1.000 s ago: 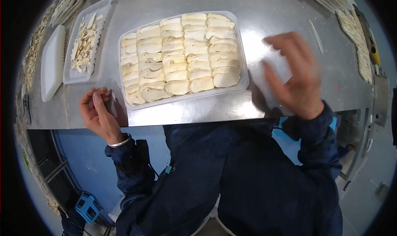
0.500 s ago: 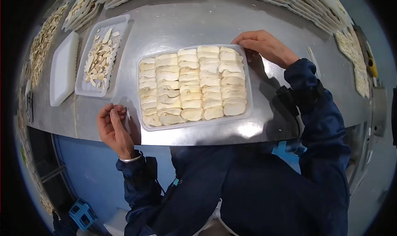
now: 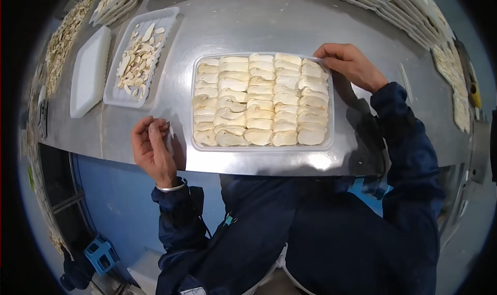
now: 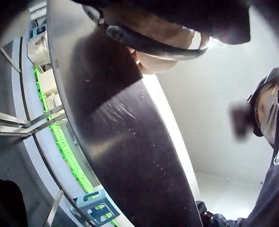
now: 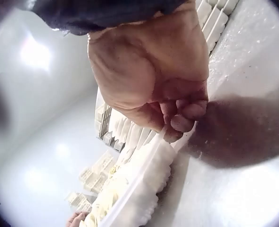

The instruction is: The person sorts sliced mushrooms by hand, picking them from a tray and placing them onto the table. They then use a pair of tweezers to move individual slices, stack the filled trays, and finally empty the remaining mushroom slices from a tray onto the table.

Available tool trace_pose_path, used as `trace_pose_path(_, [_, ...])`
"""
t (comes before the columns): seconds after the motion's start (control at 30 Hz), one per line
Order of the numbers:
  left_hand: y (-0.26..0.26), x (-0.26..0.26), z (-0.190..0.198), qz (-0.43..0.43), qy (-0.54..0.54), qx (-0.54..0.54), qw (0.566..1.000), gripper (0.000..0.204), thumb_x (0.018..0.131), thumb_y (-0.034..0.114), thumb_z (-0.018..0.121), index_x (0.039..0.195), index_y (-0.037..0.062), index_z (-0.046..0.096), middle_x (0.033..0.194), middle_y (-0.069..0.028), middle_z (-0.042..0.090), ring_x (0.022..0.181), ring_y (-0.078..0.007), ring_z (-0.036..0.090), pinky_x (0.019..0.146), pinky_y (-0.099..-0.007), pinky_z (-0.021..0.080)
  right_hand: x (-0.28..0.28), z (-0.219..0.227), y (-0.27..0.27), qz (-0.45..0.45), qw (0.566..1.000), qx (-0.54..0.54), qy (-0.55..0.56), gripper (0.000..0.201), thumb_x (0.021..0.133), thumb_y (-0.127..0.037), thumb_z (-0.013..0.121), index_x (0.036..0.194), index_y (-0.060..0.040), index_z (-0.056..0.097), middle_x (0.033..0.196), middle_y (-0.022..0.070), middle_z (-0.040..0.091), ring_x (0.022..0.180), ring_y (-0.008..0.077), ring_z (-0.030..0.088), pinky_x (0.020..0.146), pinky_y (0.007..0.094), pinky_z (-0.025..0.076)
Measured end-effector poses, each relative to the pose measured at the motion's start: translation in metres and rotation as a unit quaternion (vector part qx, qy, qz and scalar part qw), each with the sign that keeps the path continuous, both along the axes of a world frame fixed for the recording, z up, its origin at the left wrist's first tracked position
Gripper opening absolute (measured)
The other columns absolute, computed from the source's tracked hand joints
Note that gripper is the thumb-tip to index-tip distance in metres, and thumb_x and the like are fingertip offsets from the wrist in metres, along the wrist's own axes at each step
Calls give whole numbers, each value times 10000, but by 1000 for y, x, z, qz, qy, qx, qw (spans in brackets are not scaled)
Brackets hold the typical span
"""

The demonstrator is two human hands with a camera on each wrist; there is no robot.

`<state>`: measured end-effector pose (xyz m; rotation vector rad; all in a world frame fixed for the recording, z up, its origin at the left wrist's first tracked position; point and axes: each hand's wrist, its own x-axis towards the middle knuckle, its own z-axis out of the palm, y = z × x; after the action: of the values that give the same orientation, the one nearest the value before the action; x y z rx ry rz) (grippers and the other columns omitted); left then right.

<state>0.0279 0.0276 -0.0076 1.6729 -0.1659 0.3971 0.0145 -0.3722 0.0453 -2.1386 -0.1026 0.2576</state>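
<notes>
Steel table [image 3: 248, 26] carries it all; the clear tray [image 3: 331, 139] of pale slices [image 3: 259, 101] sits near the table's front edge, long axis running left to right. It likely handles light and flexible, its loose slices prone to sliding — best held by the rim. The right hand [image 3: 348, 62] pinches the tray's far right corner, fingers curled over the rim [image 5: 151, 158]; the left hand [image 3: 150, 145] rests left of the tray, fingers loosely curled — holding nothing visible.

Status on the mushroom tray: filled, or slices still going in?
Filled: the clear tray holds packed rows of mushroom slices, no gaps seen. In hand: the right hand grips its far right corner; the left hand rests curled on the table. Left: the scrap tray remains alongside.
</notes>
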Motion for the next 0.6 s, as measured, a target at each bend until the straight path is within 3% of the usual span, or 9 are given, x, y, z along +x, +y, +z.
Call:
trace_pose_path(0.13, [6,3,-11,4,16,-40,999,197,936,91,532,1094,-25,540,915,-88,635,798,-125,588,746,-238,475,-36,-7,-17,-67,997,27,17,189,892,-110,495,975,14,610,829,-2,593,791,79,507,740,230,417])
trace_pose_path(0.2, [6,3,-12,46,40,5,998,195,943,111,521,1092,-13,544,897,-83,640,797,-122,591,742,-242,479,-63,2,-29,-124,991,37,35,196,892,-114,497,992,5,616,834,-2,594,793,80,511,742,233,421])
trace_pose_path(0.3, [17,7,-22,-12,35,-32,999,218,964,128,497,1139,2,527,941,-77,619,835,-130,588,786,-258,496,-112,6,-48,-194,977,89,-14,204,889,-117,509,1014,-2,621,827,-10,585,752,62,496,666,220,414])
trace_pose_path(0.47, [25,11,-24,-24,15,21,999,233,976,178,487,1126,5,527,946,-58,605,849,-122,580,794,-250,480,-203,19,-106,-375,922,69,-62,193,864,-118,527,969,-3,640,744,-18,554,629,66,453,583,215,387])
trace_pose_path(0.6, [20,11,-21,-12,8,33,999,205,974,168,488,1098,9,527,908,-52,596,817,-104,554,751,-225,451,-280,22,-164,-482,871,47,-80,177,877,-103,511,971,-11,630,750,-28,543,642,62,454,592,200,362])
